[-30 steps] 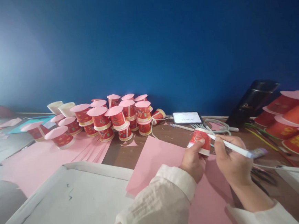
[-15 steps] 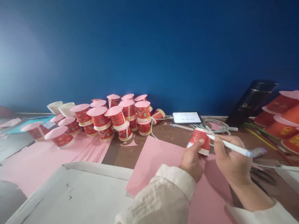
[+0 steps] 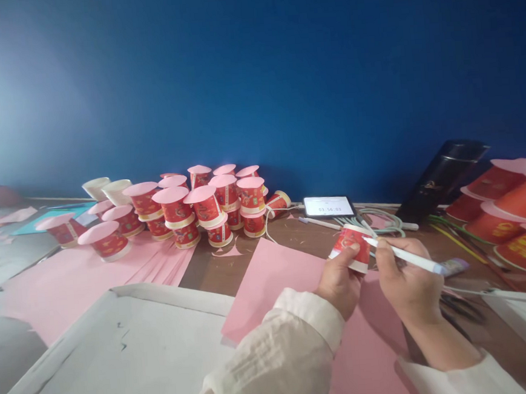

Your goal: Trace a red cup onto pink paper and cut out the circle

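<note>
I'm looking at a deep blue wall [image 3: 253, 70] filling the whole upper half of the view, plain and bare. Below it runs a brown wooden desk [image 3: 232, 266], crowded from edge to edge. Nearest me on the left lies a big white board [image 3: 120, 354] with a few dark pen marks. Pink paper sheets [image 3: 69, 279] fan out over the left of the desk, and one more pink sheet [image 3: 269, 281] lies under the arms. Against the wall there's a heap of red cups [image 3: 191, 209], each capped with a pink disc, and more red cups [image 3: 519, 213] lie at the far right. A black flask [image 3: 443, 176] leans beside those. A phone [image 3: 328, 206] showing a timer lies flat near the wall, pale cables [image 3: 383, 221] coiled next to it.

Now the hands: the left hand [image 3: 340, 285] is wrapped round a red paper cup [image 3: 353, 247], held tilted over the pink sheet's far edge. The right hand [image 3: 409, 285] pinches a white pen [image 3: 409, 259], its tip against the cup's rim.
</note>
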`<action>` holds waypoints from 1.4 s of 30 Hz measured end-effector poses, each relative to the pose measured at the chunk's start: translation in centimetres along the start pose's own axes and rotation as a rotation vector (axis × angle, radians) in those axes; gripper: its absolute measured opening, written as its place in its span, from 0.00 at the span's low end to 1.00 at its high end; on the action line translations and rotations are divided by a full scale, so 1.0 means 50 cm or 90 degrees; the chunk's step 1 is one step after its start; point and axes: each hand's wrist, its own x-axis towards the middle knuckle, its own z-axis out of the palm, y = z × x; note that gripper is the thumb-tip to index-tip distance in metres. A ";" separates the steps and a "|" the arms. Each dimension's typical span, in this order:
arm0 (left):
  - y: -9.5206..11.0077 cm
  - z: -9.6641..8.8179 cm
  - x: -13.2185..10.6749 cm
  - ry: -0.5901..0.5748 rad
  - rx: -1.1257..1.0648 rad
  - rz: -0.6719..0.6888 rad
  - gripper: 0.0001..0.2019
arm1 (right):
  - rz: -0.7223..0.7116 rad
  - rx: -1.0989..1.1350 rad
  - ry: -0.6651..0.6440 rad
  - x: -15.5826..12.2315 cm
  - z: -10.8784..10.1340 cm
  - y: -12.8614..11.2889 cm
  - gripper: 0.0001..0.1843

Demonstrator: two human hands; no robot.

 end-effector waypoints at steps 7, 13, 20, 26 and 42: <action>0.000 0.001 -0.001 0.003 0.005 0.000 0.20 | -0.016 -0.008 0.001 0.000 -0.001 0.000 0.13; -0.001 -0.001 0.002 0.010 -0.002 -0.001 0.20 | -0.016 -0.009 0.003 -0.001 -0.003 -0.001 0.13; -0.001 0.000 0.002 0.014 -0.008 -0.004 0.21 | -0.025 0.000 0.002 0.000 -0.002 -0.002 0.13; -0.001 -0.001 0.001 0.012 -0.004 -0.002 0.20 | -0.019 -0.010 -0.003 0.000 -0.002 -0.002 0.13; 0.001 0.002 -0.002 0.018 -0.004 -0.005 0.18 | -0.022 -0.021 -0.016 -0.001 -0.004 -0.002 0.14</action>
